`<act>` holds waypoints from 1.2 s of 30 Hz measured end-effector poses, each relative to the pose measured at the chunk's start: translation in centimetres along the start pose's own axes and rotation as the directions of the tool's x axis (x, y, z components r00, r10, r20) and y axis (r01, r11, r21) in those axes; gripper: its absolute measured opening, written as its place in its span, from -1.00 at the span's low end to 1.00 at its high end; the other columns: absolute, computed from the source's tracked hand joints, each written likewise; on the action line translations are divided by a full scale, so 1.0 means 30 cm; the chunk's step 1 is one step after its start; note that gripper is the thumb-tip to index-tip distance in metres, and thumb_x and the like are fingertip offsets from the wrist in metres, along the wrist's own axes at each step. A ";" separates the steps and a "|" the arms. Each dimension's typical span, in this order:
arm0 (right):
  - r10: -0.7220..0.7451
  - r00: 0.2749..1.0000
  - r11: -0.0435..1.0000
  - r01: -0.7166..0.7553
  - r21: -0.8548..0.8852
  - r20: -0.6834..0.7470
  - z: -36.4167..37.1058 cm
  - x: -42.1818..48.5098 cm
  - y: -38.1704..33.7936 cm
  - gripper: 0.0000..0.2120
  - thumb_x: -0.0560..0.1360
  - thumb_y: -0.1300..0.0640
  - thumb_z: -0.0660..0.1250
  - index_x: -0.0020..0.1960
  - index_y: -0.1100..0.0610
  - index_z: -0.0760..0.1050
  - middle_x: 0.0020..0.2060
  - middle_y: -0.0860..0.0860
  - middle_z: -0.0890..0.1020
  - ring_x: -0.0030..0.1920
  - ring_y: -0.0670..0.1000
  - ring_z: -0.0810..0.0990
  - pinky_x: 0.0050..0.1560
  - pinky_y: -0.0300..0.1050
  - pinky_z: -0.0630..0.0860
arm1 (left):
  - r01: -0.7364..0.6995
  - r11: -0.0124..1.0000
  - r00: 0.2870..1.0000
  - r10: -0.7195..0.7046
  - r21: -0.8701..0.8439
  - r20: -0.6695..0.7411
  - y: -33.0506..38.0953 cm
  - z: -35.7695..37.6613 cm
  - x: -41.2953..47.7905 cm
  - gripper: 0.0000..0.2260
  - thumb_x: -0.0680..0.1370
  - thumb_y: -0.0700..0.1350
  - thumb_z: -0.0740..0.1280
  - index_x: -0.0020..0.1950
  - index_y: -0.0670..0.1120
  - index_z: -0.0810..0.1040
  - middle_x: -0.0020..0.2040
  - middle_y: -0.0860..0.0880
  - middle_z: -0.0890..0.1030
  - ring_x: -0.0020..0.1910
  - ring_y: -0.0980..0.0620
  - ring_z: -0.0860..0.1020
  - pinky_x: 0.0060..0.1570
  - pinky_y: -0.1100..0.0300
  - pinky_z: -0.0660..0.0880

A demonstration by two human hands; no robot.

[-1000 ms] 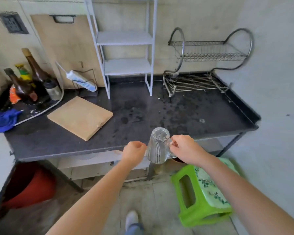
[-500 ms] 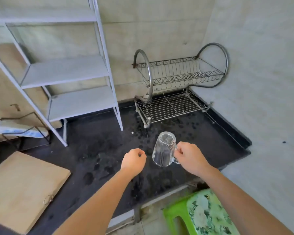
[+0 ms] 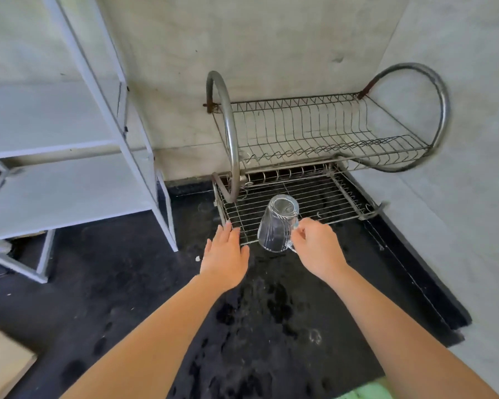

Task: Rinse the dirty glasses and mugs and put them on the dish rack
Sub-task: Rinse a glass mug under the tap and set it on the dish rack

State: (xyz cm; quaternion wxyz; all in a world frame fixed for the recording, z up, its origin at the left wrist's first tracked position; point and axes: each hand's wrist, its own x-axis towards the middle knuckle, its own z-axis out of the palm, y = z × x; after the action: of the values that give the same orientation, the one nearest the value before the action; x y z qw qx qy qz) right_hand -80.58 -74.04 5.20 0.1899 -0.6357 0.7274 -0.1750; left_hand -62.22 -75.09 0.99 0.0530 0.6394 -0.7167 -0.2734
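The dish rack [image 3: 314, 194] lower grid lies bare and reachable beneath its upper tier [image 3: 329, 133].

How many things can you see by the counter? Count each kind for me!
Glass mugs: 1, the glass mug held upside down in the right hand
Dish racks: 1, the dish rack
White shelf units: 1, the white shelf unit
Wooden boards: 1, the wooden board at the lower left edge
Hands: 2, with the left hand open
Total: 6
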 end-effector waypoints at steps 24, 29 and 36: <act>0.024 0.992 0.997 -0.015 0.075 -0.124 0.150 0.592 -0.004 -0.79 0.58 0.17 0.17 -0.01 0.28 0.52 -0.09 0.20 0.60 -0.01 0.20 0.56 -0.19 -0.13 0.31 | 0.037 0.966 0.997 -0.054 0.255 0.057 0.000 0.071 0.176 -0.48 0.68 -0.12 0.02 0.57 -0.13 -0.17 0.59 -0.07 -0.11 0.54 -0.07 -0.26 0.49 0.03 -0.15; 0.035 0.994 0.997 -0.026 0.078 -0.105 0.177 0.629 -0.011 -0.84 0.52 0.18 0.23 -0.14 0.22 0.53 -0.26 0.09 0.52 -0.21 0.10 0.48 -0.32 -0.17 0.26 | 0.038 0.967 0.996 -0.056 0.250 0.067 0.001 0.068 0.175 -0.48 0.68 -0.08 0.00 0.57 -0.12 -0.16 0.59 -0.07 -0.11 0.54 -0.07 -0.26 0.50 0.03 -0.14; 0.054 0.993 0.995 -0.045 0.084 -0.108 0.206 0.619 -0.020 -0.85 0.51 0.21 0.28 -0.10 0.31 0.51 -0.19 0.17 0.59 -0.12 0.14 0.56 -0.25 -0.15 0.34 | 0.049 0.970 0.993 -0.073 0.237 0.094 0.003 0.066 0.177 -0.48 0.68 -0.03 -0.01 0.58 -0.10 -0.14 0.59 -0.07 -0.13 0.54 -0.06 -0.28 0.50 0.02 -0.13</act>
State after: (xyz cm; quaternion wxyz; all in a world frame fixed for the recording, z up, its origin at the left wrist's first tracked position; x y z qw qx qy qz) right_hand -79.20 -92.62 -0.85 0.1796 -0.5985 0.7448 -0.2343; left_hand -64.08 -79.46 -2.09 -0.0677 0.6482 -0.7256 -0.2209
